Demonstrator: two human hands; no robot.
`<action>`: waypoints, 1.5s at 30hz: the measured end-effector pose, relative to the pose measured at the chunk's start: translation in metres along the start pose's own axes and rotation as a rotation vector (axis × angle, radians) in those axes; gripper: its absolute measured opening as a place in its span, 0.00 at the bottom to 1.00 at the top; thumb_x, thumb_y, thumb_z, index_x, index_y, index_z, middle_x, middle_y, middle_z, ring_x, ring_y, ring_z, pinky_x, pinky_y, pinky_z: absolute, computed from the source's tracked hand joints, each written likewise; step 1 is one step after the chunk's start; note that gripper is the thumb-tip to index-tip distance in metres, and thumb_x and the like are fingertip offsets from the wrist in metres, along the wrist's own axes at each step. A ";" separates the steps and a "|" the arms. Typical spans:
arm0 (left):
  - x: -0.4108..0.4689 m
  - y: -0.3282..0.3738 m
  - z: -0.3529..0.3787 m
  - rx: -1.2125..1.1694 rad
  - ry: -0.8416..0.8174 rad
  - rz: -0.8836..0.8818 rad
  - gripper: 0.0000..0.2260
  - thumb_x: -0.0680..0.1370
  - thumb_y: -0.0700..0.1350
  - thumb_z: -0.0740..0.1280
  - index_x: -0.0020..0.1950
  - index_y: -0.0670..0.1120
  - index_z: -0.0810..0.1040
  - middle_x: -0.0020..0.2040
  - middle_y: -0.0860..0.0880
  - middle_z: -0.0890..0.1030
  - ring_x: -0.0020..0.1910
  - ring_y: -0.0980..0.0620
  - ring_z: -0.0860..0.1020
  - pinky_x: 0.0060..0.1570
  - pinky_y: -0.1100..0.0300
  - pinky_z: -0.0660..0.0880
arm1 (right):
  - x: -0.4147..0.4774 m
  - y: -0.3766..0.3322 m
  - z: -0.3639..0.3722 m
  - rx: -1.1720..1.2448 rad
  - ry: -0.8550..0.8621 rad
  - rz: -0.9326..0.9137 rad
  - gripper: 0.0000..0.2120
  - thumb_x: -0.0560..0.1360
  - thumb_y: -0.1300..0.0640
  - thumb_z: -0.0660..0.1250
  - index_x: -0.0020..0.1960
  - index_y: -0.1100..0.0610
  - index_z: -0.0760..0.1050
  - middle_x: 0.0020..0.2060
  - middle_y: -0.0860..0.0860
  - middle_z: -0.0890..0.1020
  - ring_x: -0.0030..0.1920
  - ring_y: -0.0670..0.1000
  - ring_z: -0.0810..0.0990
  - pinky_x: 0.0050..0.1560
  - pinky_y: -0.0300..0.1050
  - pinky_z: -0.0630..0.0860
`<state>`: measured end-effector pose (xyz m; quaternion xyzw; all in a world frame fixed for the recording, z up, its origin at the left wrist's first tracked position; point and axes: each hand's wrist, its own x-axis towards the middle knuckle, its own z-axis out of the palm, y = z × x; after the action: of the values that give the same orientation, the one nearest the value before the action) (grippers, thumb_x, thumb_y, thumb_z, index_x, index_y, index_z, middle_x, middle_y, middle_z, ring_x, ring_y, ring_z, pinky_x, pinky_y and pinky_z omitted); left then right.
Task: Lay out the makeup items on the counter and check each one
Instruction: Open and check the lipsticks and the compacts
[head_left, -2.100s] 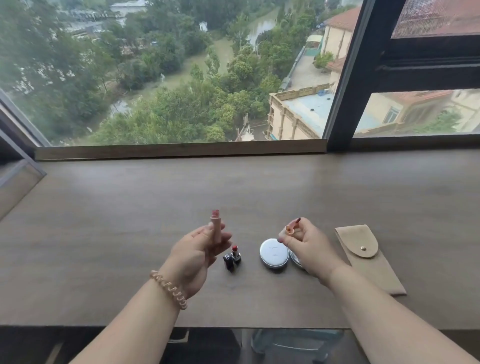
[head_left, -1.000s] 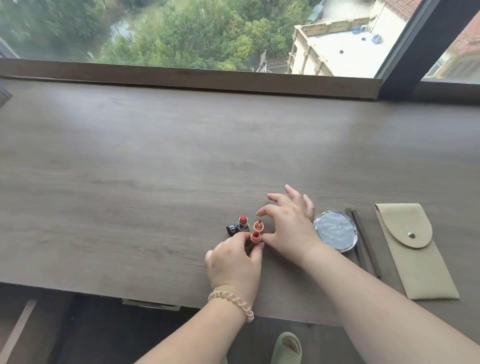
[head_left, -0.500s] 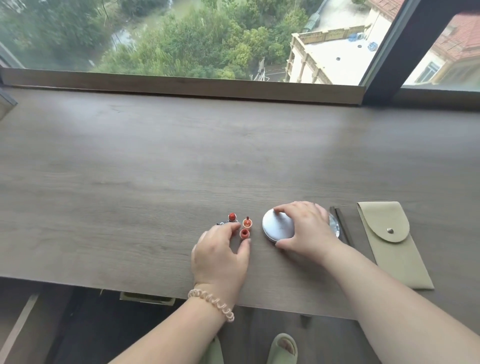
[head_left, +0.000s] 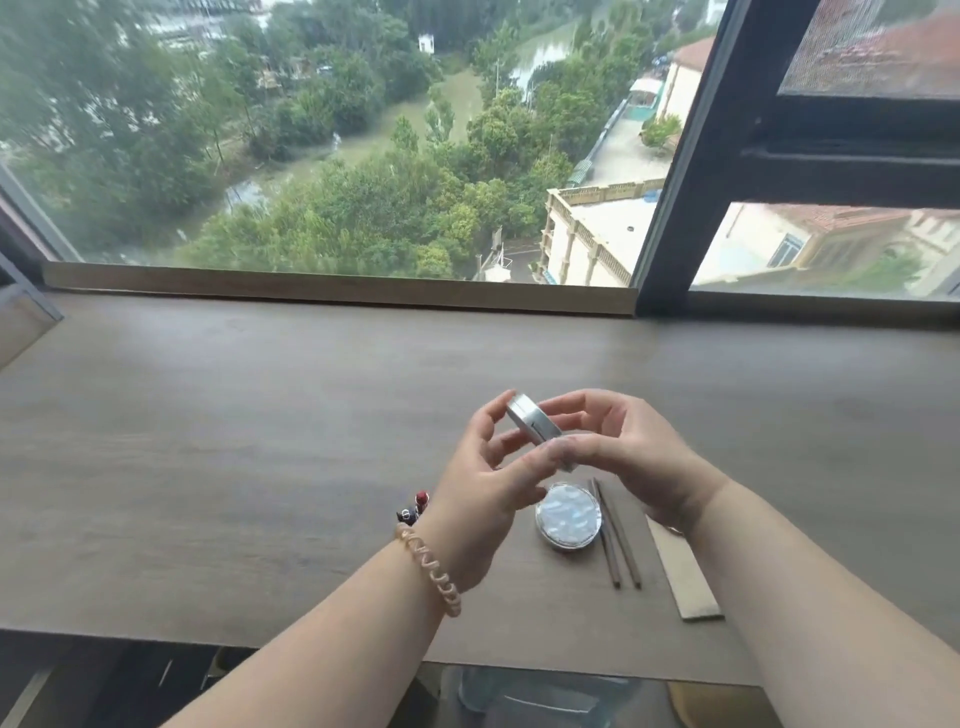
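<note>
Change: half a second ago the right hand lay on the silver compact on the counter and the left hand sat by the lipsticks; both hands are now raised with the compact between them.
Left hand (head_left: 480, 486): thumb and curled fingers pinch the far-left edge of the silver compact (head_left: 535, 428).
Right hand (head_left: 641, 460): fingers curled round the compact's near-right edge.
Silver compact: in the air above the counter (head_left: 234, 441), tilted, side wall with a dark seam turned toward the camera.
Second compact (head_left: 569, 515): flat on the counter below the hands, glossy lid up.
Pencils (head_left: 618, 535): two, side by side, just right of the second compact.
Lipsticks (head_left: 421, 501): upright, partly hidden behind the left hand.
Pouch (head_left: 685, 577): beige, mostly covered by the right forearm.
Bracelet (head_left: 428, 571): coiled, on the left wrist.
Window (head_left: 363, 156): along the counter's far edge.
</note>
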<state>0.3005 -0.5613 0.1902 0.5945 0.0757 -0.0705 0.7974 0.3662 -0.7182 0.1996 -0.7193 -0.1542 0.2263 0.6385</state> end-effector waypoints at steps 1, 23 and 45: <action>-0.002 0.001 0.006 -0.061 -0.006 -0.001 0.31 0.66 0.48 0.75 0.66 0.55 0.67 0.57 0.47 0.81 0.50 0.50 0.83 0.47 0.57 0.78 | -0.005 -0.003 -0.003 -0.018 0.002 -0.006 0.23 0.62 0.54 0.75 0.56 0.60 0.79 0.51 0.62 0.83 0.48 0.57 0.82 0.48 0.46 0.77; -0.008 -0.012 0.050 -0.309 -0.017 0.016 0.28 0.67 0.44 0.73 0.65 0.42 0.70 0.46 0.43 0.82 0.44 0.41 0.81 0.52 0.50 0.76 | -0.030 -0.021 -0.023 -1.199 0.042 -0.478 0.27 0.71 0.46 0.45 0.64 0.52 0.70 0.40 0.50 0.84 0.44 0.53 0.81 0.71 0.52 0.60; -0.018 -0.061 0.001 -0.360 0.043 -0.260 0.17 0.70 0.54 0.68 0.58 0.54 0.79 0.53 0.47 0.82 0.46 0.44 0.81 0.45 0.52 0.74 | 0.011 0.063 0.005 -0.267 0.321 -0.052 0.22 0.71 0.37 0.63 0.38 0.56 0.78 0.29 0.49 0.76 0.33 0.51 0.74 0.40 0.54 0.73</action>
<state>0.2709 -0.5791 0.1368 0.4291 0.1802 -0.1454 0.8731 0.3685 -0.7172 0.1358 -0.8201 -0.0974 0.0697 0.5596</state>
